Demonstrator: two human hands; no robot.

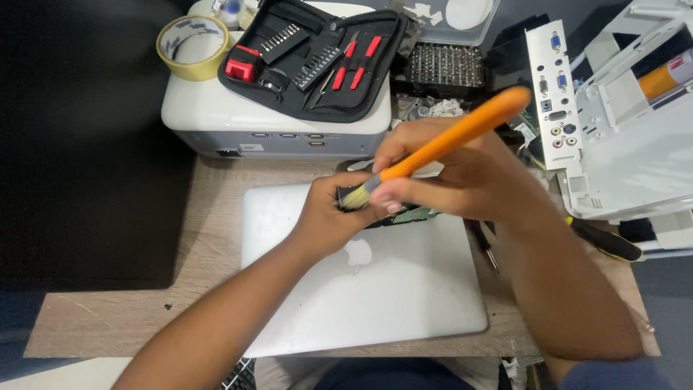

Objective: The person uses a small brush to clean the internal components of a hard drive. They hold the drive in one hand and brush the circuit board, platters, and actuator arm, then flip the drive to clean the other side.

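Brush (440, 144): our right hand (462, 177) grips its orange handle, bristles down against a small dark part (404, 215) that our left hand (336, 217) pinches shut above the laptop (375, 289) on the counter (216, 180).

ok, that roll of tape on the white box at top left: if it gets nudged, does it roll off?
Probably not. The tape roll lies flat on its side on the white box, so it would likely slide, not roll. Its hollow core suggests it is light. It sits near the box's corner, so a firm push could tip it off.
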